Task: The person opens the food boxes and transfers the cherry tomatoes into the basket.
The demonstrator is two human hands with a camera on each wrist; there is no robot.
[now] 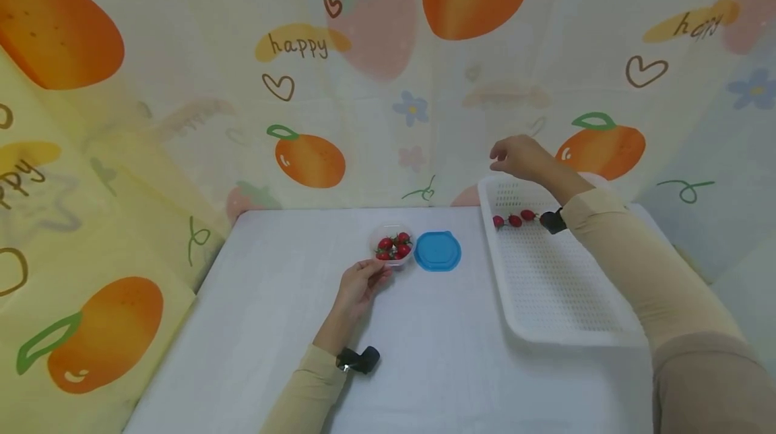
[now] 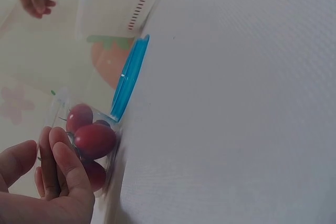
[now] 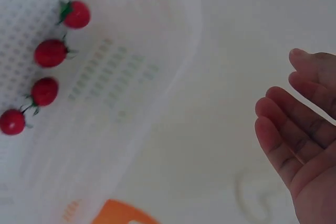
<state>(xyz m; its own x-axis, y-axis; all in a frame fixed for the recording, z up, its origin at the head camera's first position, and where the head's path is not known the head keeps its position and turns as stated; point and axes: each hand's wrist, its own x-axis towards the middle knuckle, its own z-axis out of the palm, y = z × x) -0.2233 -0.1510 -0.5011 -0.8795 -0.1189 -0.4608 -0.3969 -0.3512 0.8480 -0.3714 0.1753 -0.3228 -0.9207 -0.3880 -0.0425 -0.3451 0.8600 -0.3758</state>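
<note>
A small clear container (image 1: 393, 262) of red cherry tomatoes (image 1: 403, 249) stands on the table. My left hand (image 1: 359, 286) is right at its near side, fingers loosely bent and nothing between them. In the left wrist view, the left fingers (image 2: 71, 167) overlap the container and partly hide the tomatoes (image 2: 95, 141). My right hand (image 1: 520, 156) is raised over the far left corner of the white basket (image 1: 506, 299). The right wrist view shows the right hand (image 3: 310, 140) with relaxed fingers and nothing in it, beside several cherry tomatoes (image 3: 51, 53) lying in a row in the basket.
A blue lid (image 1: 438, 251) lies flat just right of the container, between it and the basket. A printed curtain (image 1: 376, 117) rises behind the table's far edge. White cloth (image 1: 273, 299) covers the table.
</note>
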